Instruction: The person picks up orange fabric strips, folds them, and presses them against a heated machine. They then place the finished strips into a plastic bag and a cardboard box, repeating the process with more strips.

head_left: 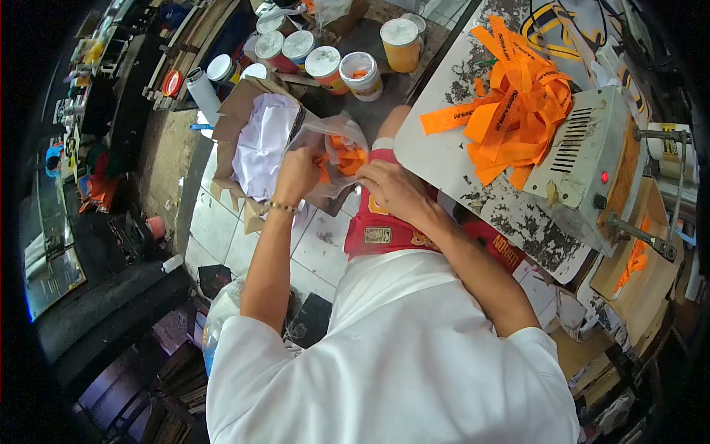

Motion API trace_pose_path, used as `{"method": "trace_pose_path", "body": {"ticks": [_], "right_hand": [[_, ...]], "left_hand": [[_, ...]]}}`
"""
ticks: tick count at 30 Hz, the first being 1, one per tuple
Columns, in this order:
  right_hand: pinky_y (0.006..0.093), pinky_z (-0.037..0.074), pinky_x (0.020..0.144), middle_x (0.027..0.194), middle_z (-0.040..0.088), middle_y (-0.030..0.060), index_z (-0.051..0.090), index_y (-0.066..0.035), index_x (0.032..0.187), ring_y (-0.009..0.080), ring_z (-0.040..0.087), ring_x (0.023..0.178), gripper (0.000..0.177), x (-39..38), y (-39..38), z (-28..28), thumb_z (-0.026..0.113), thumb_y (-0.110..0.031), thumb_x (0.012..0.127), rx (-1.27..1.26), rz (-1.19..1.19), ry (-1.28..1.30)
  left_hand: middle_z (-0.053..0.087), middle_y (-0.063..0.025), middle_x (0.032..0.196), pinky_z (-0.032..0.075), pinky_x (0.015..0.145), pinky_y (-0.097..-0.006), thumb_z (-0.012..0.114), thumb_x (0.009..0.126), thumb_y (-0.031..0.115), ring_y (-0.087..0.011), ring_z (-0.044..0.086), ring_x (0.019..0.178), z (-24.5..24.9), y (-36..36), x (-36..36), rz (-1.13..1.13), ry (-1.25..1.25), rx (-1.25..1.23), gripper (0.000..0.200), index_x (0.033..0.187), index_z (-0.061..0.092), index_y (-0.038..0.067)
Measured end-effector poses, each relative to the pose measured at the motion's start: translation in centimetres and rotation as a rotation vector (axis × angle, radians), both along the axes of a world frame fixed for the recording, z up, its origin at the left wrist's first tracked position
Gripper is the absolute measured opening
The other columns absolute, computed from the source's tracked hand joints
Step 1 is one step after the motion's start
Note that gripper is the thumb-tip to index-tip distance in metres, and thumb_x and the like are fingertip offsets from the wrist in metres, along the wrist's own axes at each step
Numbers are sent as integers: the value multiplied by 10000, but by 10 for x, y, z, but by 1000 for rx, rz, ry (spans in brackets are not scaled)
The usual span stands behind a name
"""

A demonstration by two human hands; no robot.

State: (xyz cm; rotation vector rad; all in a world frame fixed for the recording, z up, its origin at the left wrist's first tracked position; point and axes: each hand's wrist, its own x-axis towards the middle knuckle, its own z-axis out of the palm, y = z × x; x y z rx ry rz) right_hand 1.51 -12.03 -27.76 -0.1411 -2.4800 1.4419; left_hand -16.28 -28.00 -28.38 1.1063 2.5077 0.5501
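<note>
A clear plastic bag (310, 133) with orange printed ribbons (347, 157) inside hangs between my hands, above my lap. My left hand (298, 176), with a beaded bracelet at the wrist, is closed at the bag's left edge, right beside an orange piece. On the other side, the closed fingers of my right hand (392, 189) pinch the bag's right edge near my knee. My left fingertips are partly hidden by the hand itself. A large tangled heap of orange ribbons (518, 103) lies on the worn white table to my right.
A cardboard box (225, 126) lined with white cloth (262, 140) stands left of the bag. Several paint tubs (325, 65) line the floor ahead. On the worn table (451, 159) sits a metal machine (577, 159) with a red light. An open carton (629, 274) holds another orange piece.
</note>
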Motion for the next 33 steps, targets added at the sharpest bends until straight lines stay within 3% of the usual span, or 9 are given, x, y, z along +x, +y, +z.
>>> {"method": "trace_pose_path", "body": {"ticks": [9,13,17,21,25,27,30,31,33], "right_hand": [[420,501,665,842,654,135,658,-38,941,337,646,776,115,5,0,3,620,-135,892,37,-6,8],[432,500,680,836,649,140,660,-44,940,346,644,799,112,2,-2,8,613,-136,895,55,6,-8],[445,500,696,857,651,140,655,-47,956,355,639,826,120,2,-5,3,608,-140,897,85,37,-14],[455,498,707,892,653,147,645,-48,985,364,635,848,135,8,0,10,602,-143,900,178,41,-136],[436,505,718,892,656,148,654,-39,966,353,642,832,130,7,4,6,599,-141,906,112,26,-94],[425,507,720,886,658,146,657,-35,955,348,645,825,127,4,3,7,601,-138,907,58,16,-48],[407,511,720,875,662,145,660,-23,944,341,650,816,121,1,2,6,611,-126,903,-5,-12,-47],[406,510,719,873,663,145,658,-20,948,340,649,812,120,0,2,6,616,-121,899,-5,-11,-22],[405,509,718,870,665,145,657,-18,953,338,649,807,119,0,3,7,622,-115,894,-8,-11,0]], "left_hand": [[698,-217,912,538,733,-425,727,665,111,-374,680,849,-13,4,-11,30,-258,-104,312,962,711,16],[705,-197,986,548,743,-410,728,714,201,-346,692,868,-79,38,-24,-247,-109,-554,326,1001,713,48],[707,-190,983,548,736,-414,705,745,227,-340,693,867,-172,62,-27,-188,58,-526,294,986,715,58],[708,-184,980,547,729,-419,682,777,253,-335,694,867,-208,62,-17,15,203,-288,270,971,717,68],[709,-177,976,547,722,-423,658,808,279,-329,695,866,-186,60,-26,24,133,-55,256,956,719,79],[709,-175,975,547,721,-424,653,816,285,-328,695,865,-147,54,-26,24,82,-18,254,952,719,81],[674,-229,878,525,713,-453,525,898,172,-356,678,830,-20,51,-21,-411,239,-441,208,976,632,11],[657,-196,732,529,616,-457,530,875,134,-375,661,678,-45,34,-27,-416,384,-229,158,854,635,17],[657,-207,735,537,609,-445,548,858,113,-373,666,687,7,32,-15,-322,365,-174,142,824,640,11]]}}
